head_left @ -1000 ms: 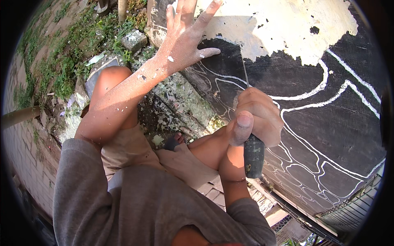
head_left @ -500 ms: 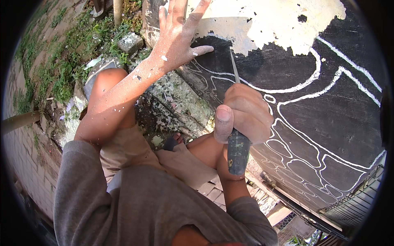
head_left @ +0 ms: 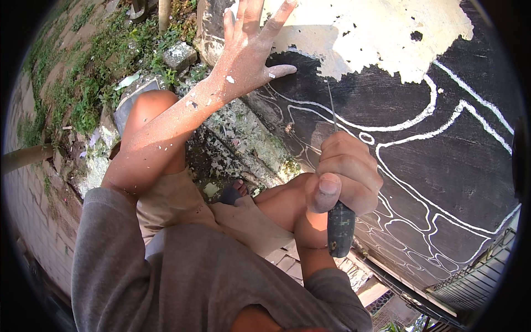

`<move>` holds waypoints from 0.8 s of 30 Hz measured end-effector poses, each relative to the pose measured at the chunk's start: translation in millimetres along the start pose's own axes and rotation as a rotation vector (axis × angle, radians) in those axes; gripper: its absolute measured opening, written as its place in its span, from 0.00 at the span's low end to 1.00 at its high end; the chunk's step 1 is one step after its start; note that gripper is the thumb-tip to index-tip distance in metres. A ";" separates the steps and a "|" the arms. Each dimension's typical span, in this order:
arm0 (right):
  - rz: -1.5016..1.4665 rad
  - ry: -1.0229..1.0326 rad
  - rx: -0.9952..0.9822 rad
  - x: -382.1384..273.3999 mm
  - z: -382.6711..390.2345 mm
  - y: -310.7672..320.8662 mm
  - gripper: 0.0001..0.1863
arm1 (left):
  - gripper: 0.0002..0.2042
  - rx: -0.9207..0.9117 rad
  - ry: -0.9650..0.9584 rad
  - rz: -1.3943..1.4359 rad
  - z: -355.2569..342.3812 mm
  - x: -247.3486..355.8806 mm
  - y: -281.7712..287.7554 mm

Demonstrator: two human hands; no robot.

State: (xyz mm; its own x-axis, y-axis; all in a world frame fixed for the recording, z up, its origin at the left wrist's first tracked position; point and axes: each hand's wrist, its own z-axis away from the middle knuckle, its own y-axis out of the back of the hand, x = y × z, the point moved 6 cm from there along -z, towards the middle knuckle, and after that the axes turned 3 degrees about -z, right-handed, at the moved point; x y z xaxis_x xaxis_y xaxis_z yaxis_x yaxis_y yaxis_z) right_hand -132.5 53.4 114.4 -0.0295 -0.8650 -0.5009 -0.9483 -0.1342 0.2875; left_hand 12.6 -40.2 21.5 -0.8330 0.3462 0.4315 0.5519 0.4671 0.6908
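The left hand [head_left: 247, 62] is spread over the black wall [head_left: 453, 166]. The right hand [head_left: 349, 172] is closed around a thin-bladed tool [head_left: 341, 229], its blade [head_left: 331, 105] pointing to the pale patch [head_left: 381, 33] ahead of this hand. White painted lines [head_left: 462, 105] run beside it; small marks on the handle [head_left: 340, 238] are unreadable.

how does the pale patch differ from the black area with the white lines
The pale patch is cream, while the black area is dark. The black area carries curving white lines; the pale patch has scattered dark specks instead. The black area fills more of the view than the pale patch. They share a ragged border.
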 end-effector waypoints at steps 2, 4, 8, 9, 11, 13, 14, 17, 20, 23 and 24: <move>0.026 -0.012 -0.019 4.5 0.9 -2.5 0.22 | 0.51 -0.007 -0.009 -0.043 -0.6 0.6 -0.2; 0.074 -0.044 -0.035 8.3 1.8 -10.5 0.24 | 0.50 -0.004 -0.003 0.045 2.2 -0.2 1.0; 0.018 0.001 -0.043 10.7 0.3 -4.1 0.22 | 0.50 0.019 -0.027 0.021 -2.3 2.3 0.5; 0.021 0.008 -0.043 14.1 0.8 -3.9 0.22 | 0.50 -0.002 -0.010 0.018 -1.8 3.6 -1.8; 0.045 0.005 -0.066 12.1 -1.4 -12.0 0.22 | 0.50 0.039 -0.015 0.072 -2.5 -5.0 3.2; 0.048 0.043 -0.072 2.2 -3.4 -13.4 0.22 | 0.50 0.022 -0.001 -0.011 0.0 -1.7 2.9; -0.007 0.073 -0.020 -1.7 -1.3 -5.9 0.21 | 0.50 0.010 -0.001 0.022 -0.6 1.3 2.9; 0.108 -0.071 -0.031 27.5 4.1 -7.4 0.21 | 0.51 -0.013 0.004 0.084 -1.7 4.5 2.9; 0.030 -0.013 -0.033 7.7 0.9 -12.8 0.21 | 0.51 -0.005 0.017 0.082 4.2 -4.5 3.1; 0.062 -0.048 -0.038 15.3 -0.1 -8.2 0.21 | 0.50 -0.020 0.008 0.034 -4.1 5.8 0.0; 0.084 -0.080 -0.052 23.8 2.5 -13.8 0.21 | 0.51 -0.034 0.009 0.093 -3.8 1.2 -1.0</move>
State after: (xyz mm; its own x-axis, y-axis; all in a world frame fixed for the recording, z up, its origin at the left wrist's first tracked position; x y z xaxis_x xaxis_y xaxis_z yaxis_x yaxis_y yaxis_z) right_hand -120.9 35.9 96.5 -0.1349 -0.8334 -0.5360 -0.9237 -0.0900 0.3723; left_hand 10.9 -43.4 23.5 -0.7789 0.3792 0.4996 0.6252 0.4056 0.6668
